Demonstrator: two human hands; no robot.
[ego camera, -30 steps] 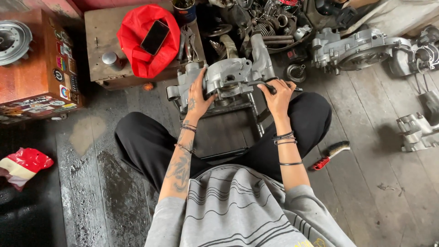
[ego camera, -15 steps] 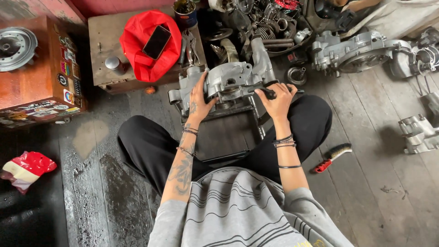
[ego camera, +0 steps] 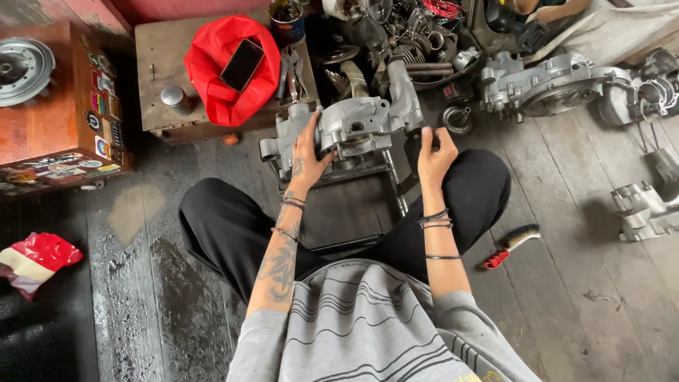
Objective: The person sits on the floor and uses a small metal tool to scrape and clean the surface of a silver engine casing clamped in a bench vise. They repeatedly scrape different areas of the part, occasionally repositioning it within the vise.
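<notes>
One grey cast-metal engine casing sits on a dark metal stand on the plank floor, directly in front of the seated person's crossed legs. The left hand lies flat with spread fingers against the casing's near left face, pressing on it rather than closing around anything. The right hand is curled around a dark handle-like part at the casing's right end; what exactly it grips cannot be made out. Behind the casing stands one low worn metal box carrying one red cloth bag, with one black phone lying on the bag and one small silver cap beside it. One red-handled wire brush lies on the floor just right of the person's knee. Two more grey engine casings rest farther right, well apart from the hands.
</notes>
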